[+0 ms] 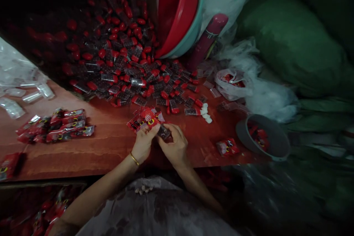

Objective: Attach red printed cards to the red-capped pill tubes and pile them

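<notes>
My left hand (143,143), with a gold bangle at the wrist, pinches the lower edge of a red printed packet (149,114). Closed beside it, my right hand (176,146) grips a small clear case (163,132) that looks dark inside. The tips of both hands nearly meet where the case and packet come together. More red packets (135,124) lie on the table just behind my left hand. Beyond my hands spreads a heap of small clear cases with red caps (138,81). White pieces (205,112) lie at its right edge.
Filled red packets (59,127) are grouped at the left of the reddish table (110,158). A grey bowl (282,145) stands at the right edge near a single packet (228,147). Behind are a red basin (177,11), a pink flask (207,38) and plastic bags (272,96).
</notes>
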A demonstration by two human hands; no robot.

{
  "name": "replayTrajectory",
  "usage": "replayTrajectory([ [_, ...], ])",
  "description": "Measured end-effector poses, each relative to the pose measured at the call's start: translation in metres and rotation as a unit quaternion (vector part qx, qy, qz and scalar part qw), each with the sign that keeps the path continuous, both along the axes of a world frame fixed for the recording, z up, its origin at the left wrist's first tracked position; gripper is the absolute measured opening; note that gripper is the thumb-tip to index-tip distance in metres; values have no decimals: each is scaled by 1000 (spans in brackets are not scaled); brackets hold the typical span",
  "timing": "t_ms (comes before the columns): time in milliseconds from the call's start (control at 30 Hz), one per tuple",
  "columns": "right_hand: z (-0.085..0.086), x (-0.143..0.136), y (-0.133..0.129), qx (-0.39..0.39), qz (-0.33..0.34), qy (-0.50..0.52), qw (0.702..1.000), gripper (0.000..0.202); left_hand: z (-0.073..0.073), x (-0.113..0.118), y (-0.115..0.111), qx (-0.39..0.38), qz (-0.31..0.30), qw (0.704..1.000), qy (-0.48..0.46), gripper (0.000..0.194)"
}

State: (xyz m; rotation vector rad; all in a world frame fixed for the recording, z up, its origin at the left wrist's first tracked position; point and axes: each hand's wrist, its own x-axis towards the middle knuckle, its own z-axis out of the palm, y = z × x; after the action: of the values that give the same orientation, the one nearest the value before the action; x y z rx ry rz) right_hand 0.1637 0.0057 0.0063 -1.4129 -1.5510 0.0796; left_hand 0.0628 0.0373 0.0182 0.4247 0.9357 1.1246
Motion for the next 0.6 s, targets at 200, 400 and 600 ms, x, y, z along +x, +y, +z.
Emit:
replayTrajectory([
  [200, 3, 2, 2, -50, 5, 33, 998, 25, -6, -5, -2, 40, -2, 998, 46, 40],
  [400, 5, -5, 7, -11, 2, -8, 1000, 24, -6, -4, -3, 50, 11, 998, 48, 35],
  [600, -10, -14, 5, 6, 33, -24, 999, 29, -1, -5, -1, 29, 25, 999, 9, 30],
])
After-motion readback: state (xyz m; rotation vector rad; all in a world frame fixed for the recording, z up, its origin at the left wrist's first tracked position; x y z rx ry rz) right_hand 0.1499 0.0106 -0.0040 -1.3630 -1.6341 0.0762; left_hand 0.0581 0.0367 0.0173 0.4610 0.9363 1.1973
